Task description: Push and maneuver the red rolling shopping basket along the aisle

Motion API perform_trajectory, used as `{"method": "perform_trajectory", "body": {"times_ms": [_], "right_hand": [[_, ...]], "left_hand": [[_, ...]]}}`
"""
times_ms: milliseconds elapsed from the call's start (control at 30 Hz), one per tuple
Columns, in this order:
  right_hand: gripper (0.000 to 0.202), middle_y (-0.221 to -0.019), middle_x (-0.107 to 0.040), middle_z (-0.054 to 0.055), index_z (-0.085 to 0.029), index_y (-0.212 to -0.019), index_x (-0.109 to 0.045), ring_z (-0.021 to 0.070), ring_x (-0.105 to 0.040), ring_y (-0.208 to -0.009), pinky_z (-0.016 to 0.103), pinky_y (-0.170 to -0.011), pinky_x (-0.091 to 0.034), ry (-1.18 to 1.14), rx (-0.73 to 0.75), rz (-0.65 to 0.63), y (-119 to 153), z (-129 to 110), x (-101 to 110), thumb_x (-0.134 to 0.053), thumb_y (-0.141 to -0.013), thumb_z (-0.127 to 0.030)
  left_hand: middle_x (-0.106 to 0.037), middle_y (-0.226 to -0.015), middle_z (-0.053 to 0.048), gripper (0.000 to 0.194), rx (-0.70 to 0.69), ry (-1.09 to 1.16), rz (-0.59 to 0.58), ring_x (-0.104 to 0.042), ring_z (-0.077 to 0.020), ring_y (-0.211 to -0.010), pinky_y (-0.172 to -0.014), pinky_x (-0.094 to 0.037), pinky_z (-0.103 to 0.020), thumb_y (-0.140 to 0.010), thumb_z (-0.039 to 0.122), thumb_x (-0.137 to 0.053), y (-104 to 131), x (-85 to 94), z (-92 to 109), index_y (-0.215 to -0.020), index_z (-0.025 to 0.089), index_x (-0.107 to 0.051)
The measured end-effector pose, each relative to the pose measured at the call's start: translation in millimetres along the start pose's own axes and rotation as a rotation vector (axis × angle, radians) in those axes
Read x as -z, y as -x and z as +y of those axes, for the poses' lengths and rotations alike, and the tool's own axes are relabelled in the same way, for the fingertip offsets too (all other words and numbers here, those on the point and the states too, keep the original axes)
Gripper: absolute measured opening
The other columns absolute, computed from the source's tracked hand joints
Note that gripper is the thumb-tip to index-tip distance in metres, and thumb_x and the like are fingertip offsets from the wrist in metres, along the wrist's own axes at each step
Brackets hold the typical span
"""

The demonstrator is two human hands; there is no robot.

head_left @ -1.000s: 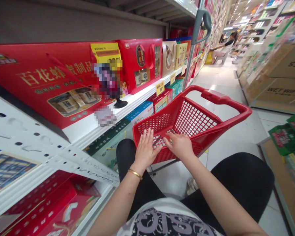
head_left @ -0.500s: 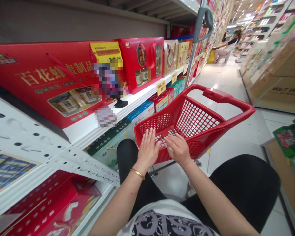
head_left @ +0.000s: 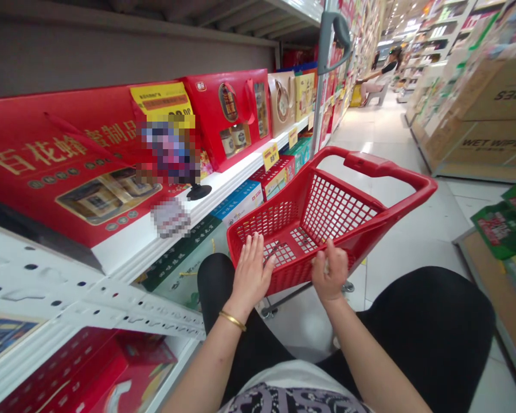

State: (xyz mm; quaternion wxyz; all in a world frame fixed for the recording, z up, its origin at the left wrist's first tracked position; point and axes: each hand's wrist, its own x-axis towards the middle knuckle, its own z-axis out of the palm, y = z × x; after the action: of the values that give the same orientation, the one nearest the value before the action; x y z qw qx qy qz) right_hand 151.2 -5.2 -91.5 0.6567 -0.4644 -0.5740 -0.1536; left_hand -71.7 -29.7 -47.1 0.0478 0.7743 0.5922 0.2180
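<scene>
At the lower edge of the frame, two thighs in black leggings (head_left: 430, 327) spread to left and right, with a strip of white floor (head_left: 344, 123) showing between them. The left hand (head_left: 251, 272), with a gold bracelet (head_left: 232, 321) at its wrist, is at the centre: flat, fingers extended, palm down, over the near left rim of the red cart (head_left: 293, 279). Contact with the rim cannot be determined. The right hand (head_left: 330, 272) is at centre right, beside the near wall of the same cart, fingers curled and thumb side up; whether it encloses an object cannot be determined. The cart occupies the centre of the frame, its perforated basket opening upward and its handle loop extending to the right. On the left, a white perforated frame (head_left: 79, 289) runs from the left edge to the lower centre. The shelf edge (head_left: 236, 176) runs diagonally past the cart's left side, leaving a narrow margin. A black round base (head_left: 199, 192) stands near this edge, in front of a large red box (head_left: 64, 137); a second red box (head_left: 223, 126) stands beyond. On the right, floor separates the cart from a low platform bearing green packages (head_left: 499, 226). Farther up, cartons (head_left: 494, 137) bound the aisle's right side, and the floor continues toward a seated person (head_left: 380, 80) at upper right.
</scene>
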Motion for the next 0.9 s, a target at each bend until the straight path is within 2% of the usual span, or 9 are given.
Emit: {"method": "perform_trajectory", "body": {"times_ms": [67, 133, 233, 300, 367, 467, 567, 733, 900], "right_hand": [[0.052, -0.13, -0.061, 0.015, -0.023, -0.154, -0.048, 0.0267, -0.06, -0.123, 0.048, -0.102, -0.052, 0.081, -0.22, 0.175, -8.5, 21.0, 4.0, -0.048, -0.102, -0.025], [0.055, -0.157, -0.042, 0.019, -0.021, -0.158, -0.04, 0.0324, -0.041, -0.148, 0.058, -0.116, -0.042, 0.126, -0.374, 0.261, -12.1, 38.6, 4.4, -0.042, -0.104, -0.029], [0.063, -0.171, -0.021, 0.018, -0.021, -0.165, -0.022, 0.0343, -0.019, -0.16, 0.066, -0.125, -0.024, 0.154, -0.365, 0.155, -6.0, 51.2, -1.3, -0.037, -0.104, -0.031], [0.067, -0.174, -0.009, 0.016, -0.022, -0.167, -0.012, 0.0347, -0.012, -0.161, 0.068, -0.125, -0.022, 0.155, -0.286, 0.04, 2.0, 52.3, -7.7, -0.035, -0.104, -0.032], [0.07, -0.175, -0.002, 0.015, -0.023, -0.167, -0.005, 0.035, -0.006, -0.162, 0.072, -0.124, -0.018, 0.155, -0.236, -0.04, 8.8, 52.4, -14.7, -0.032, -0.104, -0.034], [0.067, -0.174, -0.004, 0.016, -0.022, -0.167, -0.003, 0.0331, -0.004, -0.162, 0.074, -0.124, -0.013, 0.174, -0.36, -0.012, 15.5, 54.8, -25.0, -0.028, -0.105, -0.032], [0.065, -0.174, -0.005, 0.015, -0.023, -0.167, -0.005, 0.03, -0.006, -0.162, 0.068, -0.126, -0.019, 0.154, -0.463, 0.03, 24.5, 55.6, -33.7, -0.027, -0.106, -0.027], [0.069, -0.174, -0.015, 0.012, -0.03, -0.167, -0.005, 0.0291, -0.019, -0.16, 0.06, -0.124, -0.035, 0.106, -0.184, -0.137, 35.7, 43.6, -39.4, -0.036, -0.105, -0.026], [0.062, -0.155, -0.044, 0.016, -0.029, -0.163, -0.029, 0.0274, -0.049, -0.142, 0.05, -0.112, -0.05, 0.075, -0.205, 0.077, 0.7, 17.4, -22.4, -0.042, -0.103, -0.02]], "left_hand": [[-0.013, -0.174, -0.01, 0.069, -0.005, -0.004, -0.084, -0.004, -0.0263, -0.161, -0.13, -0.021, -0.053, -0.109, 0.055, -0.027, -4.3, 5.6, 1.4, -0.167, 0.019, -0.014], [-0.011, -0.175, -0.01, 0.07, -0.055, -0.025, -0.152, -0.004, -0.0272, -0.161, -0.13, -0.018, -0.056, -0.108, 0.057, -0.026, -16.2, 10.9, 11.3, -0.167, 0.021, -0.016], [-0.007, -0.175, -0.006, 0.072, -0.21, -0.066, -0.122, 0.003, -0.027, -0.162, -0.13, -0.007, -0.059, -0.107, 0.06, -0.028, -43.3, 11.4, 41.6, -0.168, 0.025, -0.012], [-0.005, -0.175, -0.005, 0.077, -0.305, -0.087, -0.073, 0.009, -0.0287, -0.161, -0.129, -0.001, -0.063, -0.105, 0.063, -0.032, -59.8, 5.3, 63.4, -0.168, 0.026, -0.01], [-0.007, -0.175, -0.004, 0.079, -0.387, -0.092, -0.104, 0.009, -0.0298, -0.161, -0.128, 0.001, -0.065, -0.103, 0.066, -0.034, -70.6, -3.9, 78.1, -0.168, 0.027, -0.011], [-0.007, -0.175, -0.005, 0.078, -0.389, -0.079, -0.159, 0.007, -0.0301, -0.162, -0.127, -0.001, -0.066, -0.104, 0.065, -0.032, -77.8, -16.1, 82.6, -0.168, 0.027, -0.009], [-0.006, -0.176, -0.006, 0.076, -0.372, -0.075, -0.161, 0.006, -0.0286, -0.162, -0.128, -0.002, -0.063, -0.106, 0.062, -0.03, -82.4, -22.3, 77.6, -0.168, 0.025, -0.006], [-0.008, -0.175, -0.006, 0.076, -0.392, -0.057, -0.147, 0.004, -0.0272, -0.162, -0.129, -0.003, -0.06, -0.106, 0.059, -0.032, -91.4, -25.7, 76.6, -0.168, 0.025, -0.004], [-0.007, -0.176, -0.004, 0.07, -0.371, 0.11, -0.081, 0.003, -0.0237, -0.162, -0.13, -0.001, -0.056, -0.108, 0.055, -0.026, -91.0, -24.5, 75.7, -0.168, 0.029, -0.001]]}}
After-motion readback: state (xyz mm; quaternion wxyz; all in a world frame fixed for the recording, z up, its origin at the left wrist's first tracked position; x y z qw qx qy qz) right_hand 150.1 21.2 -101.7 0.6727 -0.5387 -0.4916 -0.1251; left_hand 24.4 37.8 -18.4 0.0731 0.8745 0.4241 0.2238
